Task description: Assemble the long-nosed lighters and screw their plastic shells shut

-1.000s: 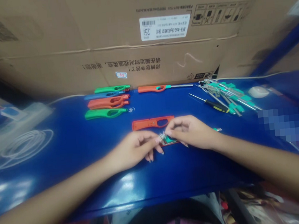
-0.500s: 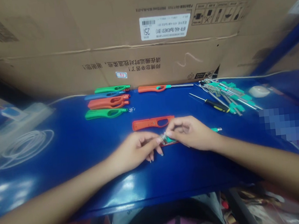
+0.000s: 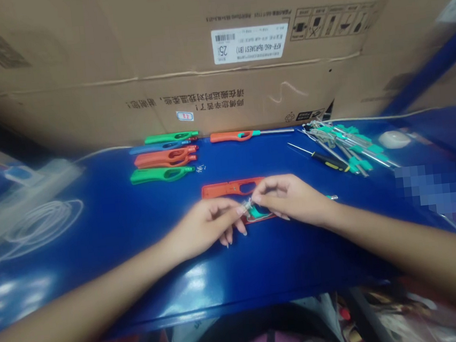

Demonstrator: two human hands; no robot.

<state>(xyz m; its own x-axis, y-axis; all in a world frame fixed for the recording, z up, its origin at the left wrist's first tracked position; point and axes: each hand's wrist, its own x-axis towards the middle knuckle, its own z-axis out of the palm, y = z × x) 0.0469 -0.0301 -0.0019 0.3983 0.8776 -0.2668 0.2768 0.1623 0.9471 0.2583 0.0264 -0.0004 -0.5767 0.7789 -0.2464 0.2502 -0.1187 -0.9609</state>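
My left hand [image 3: 207, 227] pinches a small clear-and-metal part [image 3: 246, 207] between thumb and forefinger, its other fingers loosely curled. Closed in a pinch at the upper end of that part, my right hand [image 3: 293, 199] hides whatever its fingertips grip. Just below them lies a red-orange lighter casing half [image 3: 252, 221] with a teal trigger piece [image 3: 257, 212] and a thin pale wire. Its far side is covered by my right hand, and a metal tube tip [image 3: 333, 197] sticks out beyond. Behind my hands rests another orange casing half [image 3: 217, 190], hollow side up.
Several coloured lighter handles [image 3: 164, 174] lie at the back left, with tiny white bits [image 3: 201, 169] beside them. An orange lighter [image 3: 228, 137], a screwdriver [image 3: 330, 161] and a pile of metal tubes with teal parts [image 3: 354, 145] lie toward the back. A cardboard wall [image 3: 97, 113] stands behind.
My hands have shifted very slightly, the right one a little up. More of the teal piece and the pale wire shows between them.
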